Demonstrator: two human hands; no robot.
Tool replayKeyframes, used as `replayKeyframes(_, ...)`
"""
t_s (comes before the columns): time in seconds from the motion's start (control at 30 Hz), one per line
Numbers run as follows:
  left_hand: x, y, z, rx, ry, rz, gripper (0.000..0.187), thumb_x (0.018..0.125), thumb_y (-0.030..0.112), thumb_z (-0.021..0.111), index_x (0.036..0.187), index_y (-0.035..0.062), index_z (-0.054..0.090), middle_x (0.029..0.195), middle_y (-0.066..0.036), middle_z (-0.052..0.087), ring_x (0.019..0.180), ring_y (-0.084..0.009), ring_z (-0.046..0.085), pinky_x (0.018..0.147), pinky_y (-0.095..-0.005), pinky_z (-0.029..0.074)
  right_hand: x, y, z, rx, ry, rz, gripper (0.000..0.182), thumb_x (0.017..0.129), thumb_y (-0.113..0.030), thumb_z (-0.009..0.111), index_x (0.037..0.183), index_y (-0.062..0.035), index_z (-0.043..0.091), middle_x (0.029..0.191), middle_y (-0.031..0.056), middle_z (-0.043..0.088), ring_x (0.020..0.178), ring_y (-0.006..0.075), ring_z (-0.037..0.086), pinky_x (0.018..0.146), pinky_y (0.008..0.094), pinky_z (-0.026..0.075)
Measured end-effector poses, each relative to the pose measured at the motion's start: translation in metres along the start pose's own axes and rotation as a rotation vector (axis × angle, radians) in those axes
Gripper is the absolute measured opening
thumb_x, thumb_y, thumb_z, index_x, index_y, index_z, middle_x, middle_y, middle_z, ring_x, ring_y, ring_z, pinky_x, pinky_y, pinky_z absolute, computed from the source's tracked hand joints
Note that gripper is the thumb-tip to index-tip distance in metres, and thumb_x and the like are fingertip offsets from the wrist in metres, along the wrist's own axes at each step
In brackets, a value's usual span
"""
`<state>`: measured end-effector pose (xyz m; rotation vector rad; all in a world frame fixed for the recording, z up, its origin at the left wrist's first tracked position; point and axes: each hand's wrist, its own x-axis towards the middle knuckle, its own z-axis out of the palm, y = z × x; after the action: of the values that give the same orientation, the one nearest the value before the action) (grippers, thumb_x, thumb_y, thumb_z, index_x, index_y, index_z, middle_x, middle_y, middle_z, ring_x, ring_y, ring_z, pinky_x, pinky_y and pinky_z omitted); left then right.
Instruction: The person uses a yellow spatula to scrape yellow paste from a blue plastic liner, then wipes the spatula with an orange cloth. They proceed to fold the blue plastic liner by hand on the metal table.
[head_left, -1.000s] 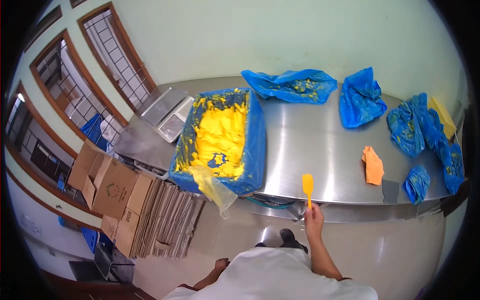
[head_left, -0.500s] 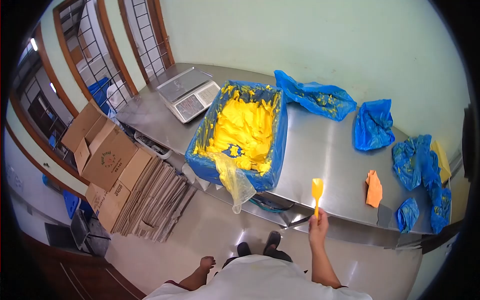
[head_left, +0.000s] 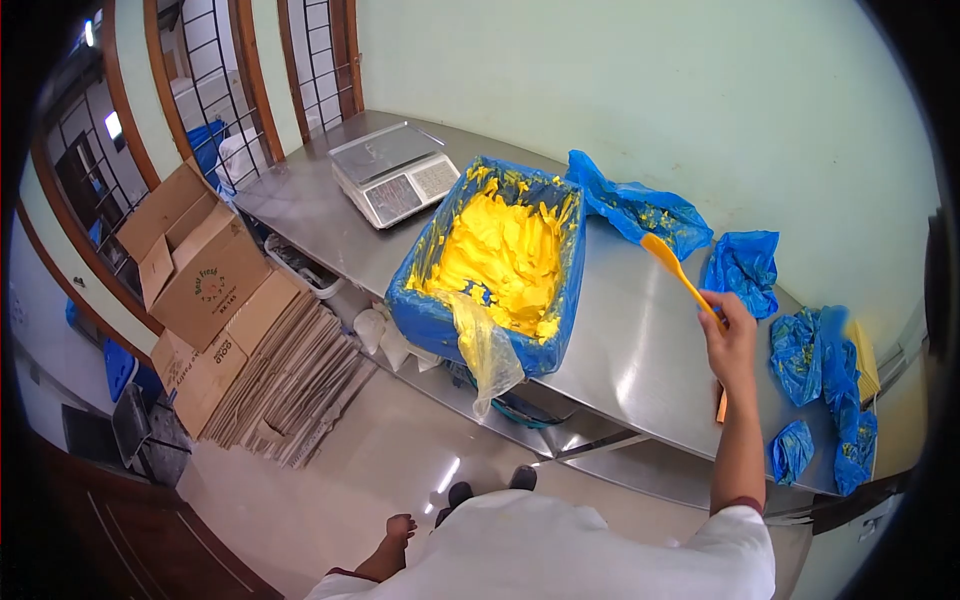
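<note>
My right hand (head_left: 732,335) is closed around the handle of a yellow-orange spatula (head_left: 662,254), raised above the right part of the steel table with its blade toward the far left. An orange piece (head_left: 721,403), perhaps a cloth or glove, is mostly hidden behind my right wrist. Left of the spatula stands a blue-lined crate (head_left: 475,348) holding a thick yellow paste (head_left: 505,245). A smeared clear plastic bag (head_left: 486,365) hangs over its near edge. My left hand (head_left: 401,528) hangs low by my side, holding nothing, its fingers loosely bent and apart.
A weighing scale (head_left: 392,175) stands behind the crate on the steel table (head_left: 625,330). Smeared blue plastic bags (head_left: 640,205) lie along the wall and at the right end. Flattened cardboard (head_left: 285,375) and an open carton (head_left: 205,280) are on the left.
My right hand has lifted the spatula up and to the right, tipping it from upright to slanted left. The orange piece is now mostly covered by my arm. The camera view has shifted slightly.
</note>
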<state>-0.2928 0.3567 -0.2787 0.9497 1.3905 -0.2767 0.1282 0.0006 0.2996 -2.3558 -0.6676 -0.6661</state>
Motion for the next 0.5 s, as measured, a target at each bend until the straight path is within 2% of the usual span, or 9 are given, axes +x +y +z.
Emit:
replayKeyframes(0.1, 0.001, -0.008, -0.004, -0.023, 0.014, -0.028, 0.023, 0.091, 0.015, 0.053, 0.110, 0.0053, 0.061, 0.087, -0.009, 0.066, 0.071, -0.0206, 0.064, 0.060, -0.0358, 0.049, 0.023, -0.021, 0.007, 0.085, -0.006, 0.002, 0.024, 0.079, 0.002, 0.066, 0.103, -0.0006, 0.064, 0.086, 0.0120, 0.066, 0.071, 0.0206, 0.062, 0.067, 0.0287, 0.048)
replayKeyframes(0.2, 0.000, -0.015, -0.013, -0.039, 0.025, -0.053, 0.023, 0.090, 0.015, 0.053, 0.110, 0.0051, 0.061, 0.087, -0.009, 0.066, 0.071, -0.0211, 0.064, 0.060, -0.0362, 0.049, 0.045, -0.035, 0.015, 0.001, -0.037, -0.069, 0.021, 0.077, -0.001, 0.070, 0.097, -0.0034, 0.066, 0.086, 0.0123, 0.069, 0.075, 0.0258, 0.066, 0.068, 0.0334, 0.051)
replayKeyframes(0.27, -0.003, -0.017, -0.018, -0.054, 0.020, -0.063, 0.023, 0.090, 0.015, 0.053, 0.109, 0.0051, 0.061, 0.086, -0.009, 0.066, 0.072, -0.0213, 0.064, 0.061, -0.0365, 0.049, 0.069, -0.042, 0.022, -0.104, -0.062, -0.166, 0.019, 0.076, -0.003, 0.072, 0.093, -0.0036, 0.067, 0.084, 0.0123, 0.069, 0.075, 0.0264, 0.066, 0.068, 0.0338, 0.051)
replayKeyframes(0.37, -0.011, -0.015, -0.026, -0.076, 0.013, -0.080, 0.022, 0.090, 0.015, 0.054, 0.108, 0.0052, 0.061, 0.086, -0.010, 0.066, 0.072, -0.0216, 0.064, 0.061, -0.0369, 0.049, 0.128, -0.052, 0.040, -0.251, -0.074, -0.226, 0.014, 0.073, -0.008, 0.073, 0.087, -0.0058, 0.069, 0.081, 0.0117, 0.069, 0.075, 0.0298, 0.066, 0.067, 0.0364, 0.051)
replayKeyframes(0.43, -0.011, -0.010, -0.031, -0.093, 0.010, -0.081, 0.022, 0.089, 0.015, 0.054, 0.108, 0.0052, 0.061, 0.085, -0.010, 0.066, 0.073, -0.0218, 0.064, 0.061, -0.0371, 0.049, 0.175, -0.071, 0.054, -0.335, -0.196, -0.123, 0.011, 0.072, -0.011, 0.073, 0.083, -0.0071, 0.071, 0.079, 0.0107, 0.069, 0.075, 0.0295, 0.066, 0.067, 0.0379, 0.051)
replayKeyframes(0.5, -0.009, -0.006, -0.036, -0.115, 0.002, -0.080, 0.021, 0.089, 0.015, 0.055, 0.107, 0.0053, 0.061, 0.085, -0.010, 0.066, 0.073, -0.0220, 0.064, 0.061, -0.0374, 0.049, 0.216, -0.070, 0.084, -0.317, -0.280, -0.229, 0.010, 0.069, -0.010, 0.071, 0.079, -0.0111, 0.071, 0.079, 0.0091, 0.069, 0.082, 0.0291, 0.066, 0.071, 0.0389, 0.051)
